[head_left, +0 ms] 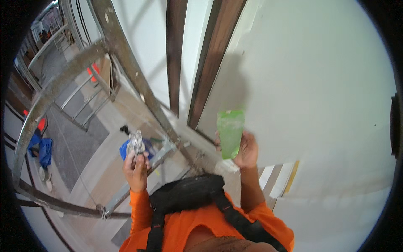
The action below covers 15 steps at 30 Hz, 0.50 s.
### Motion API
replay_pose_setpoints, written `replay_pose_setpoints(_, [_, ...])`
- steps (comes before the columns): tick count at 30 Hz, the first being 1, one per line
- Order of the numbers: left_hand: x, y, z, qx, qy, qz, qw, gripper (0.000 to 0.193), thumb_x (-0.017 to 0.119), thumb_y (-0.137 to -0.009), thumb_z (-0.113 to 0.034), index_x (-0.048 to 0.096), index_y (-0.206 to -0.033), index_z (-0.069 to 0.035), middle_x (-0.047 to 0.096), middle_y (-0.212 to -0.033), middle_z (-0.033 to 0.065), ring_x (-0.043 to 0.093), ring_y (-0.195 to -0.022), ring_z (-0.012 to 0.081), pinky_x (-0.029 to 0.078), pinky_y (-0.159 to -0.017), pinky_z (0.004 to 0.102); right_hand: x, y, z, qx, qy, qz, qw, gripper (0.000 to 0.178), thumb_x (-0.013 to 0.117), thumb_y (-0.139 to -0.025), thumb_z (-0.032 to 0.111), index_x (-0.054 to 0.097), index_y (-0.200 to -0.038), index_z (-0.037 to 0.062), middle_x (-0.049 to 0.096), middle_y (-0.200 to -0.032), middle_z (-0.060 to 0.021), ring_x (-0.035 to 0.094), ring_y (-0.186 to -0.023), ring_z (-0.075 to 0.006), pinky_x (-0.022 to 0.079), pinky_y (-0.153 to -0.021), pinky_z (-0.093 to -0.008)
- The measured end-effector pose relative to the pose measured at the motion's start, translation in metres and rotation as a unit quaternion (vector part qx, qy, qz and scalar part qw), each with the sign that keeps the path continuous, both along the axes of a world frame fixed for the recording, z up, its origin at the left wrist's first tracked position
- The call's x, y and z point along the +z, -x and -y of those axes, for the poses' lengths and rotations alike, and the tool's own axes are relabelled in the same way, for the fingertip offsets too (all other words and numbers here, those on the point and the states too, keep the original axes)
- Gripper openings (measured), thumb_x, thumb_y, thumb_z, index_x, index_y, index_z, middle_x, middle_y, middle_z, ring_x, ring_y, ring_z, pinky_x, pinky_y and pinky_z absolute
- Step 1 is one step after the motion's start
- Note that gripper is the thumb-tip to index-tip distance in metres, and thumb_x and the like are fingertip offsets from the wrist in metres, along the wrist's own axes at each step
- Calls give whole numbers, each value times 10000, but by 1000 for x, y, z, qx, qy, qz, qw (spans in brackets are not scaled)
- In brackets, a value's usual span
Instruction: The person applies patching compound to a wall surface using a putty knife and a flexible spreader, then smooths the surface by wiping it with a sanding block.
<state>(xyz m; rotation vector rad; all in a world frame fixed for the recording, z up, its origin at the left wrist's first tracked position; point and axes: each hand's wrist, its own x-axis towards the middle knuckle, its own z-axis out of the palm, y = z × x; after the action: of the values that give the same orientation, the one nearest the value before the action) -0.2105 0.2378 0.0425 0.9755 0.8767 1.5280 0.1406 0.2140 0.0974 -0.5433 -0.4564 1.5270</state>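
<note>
My right hand (247,152) is closed around the lower part of a flat green tapered piece (230,133), wide at its top and dusted with white. It is held up in front of a pale wall panel (319,105). Over to the left, the fingers of my left hand (137,171) pinch a crumpled, whitish-silver thing (136,142) whose kind I cannot make out. Behind that hand, lower down, a blue thing (124,149) shows in part.
A rusty metal scaffold frame (130,77) rises close by on the left, its curved bar (56,80) sweeping round. Dark brown strips (176,50) run up the white wall. Below on the floor are a metal ladder (86,101), a blue bag (45,152) and orange things (42,124).
</note>
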Motion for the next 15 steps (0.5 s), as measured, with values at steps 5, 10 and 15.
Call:
replay_pose_setpoints(5, [2,0,-5,-6,2,43,999,388,642,-989,-99,553,-1358,-18,699,-1003,122,604,-708,135,497,-599,263,16,-16,-19,-10,-57,28,998,667,283,-1075,533,437,-1496,40,618,-1305,-220,668,-976,-309,550,-790,-421])
replay_pose_setpoints(10, [6,2,-9,-27,4,96,995,391,629,-986,-78,560,-1368,-30,704,-980,120,619,-700,145,489,-576,260,87,-38,-41,-134,-100,163,972,624,298,-1088,480,447,-1483,20,633,-1299,-221,681,-1003,-293,563,-830,-425])
replay_pose_setpoints(15, [2,5,-10,-32,15,92,995,355,625,-992,-97,579,-1336,-17,706,-972,107,620,-698,132,491,-572,253,183,-53,-65,-185,-222,302,908,593,326,-1089,434,494,-1427,-23,648,-1279,-217,689,-995,-264,565,-845,-385])
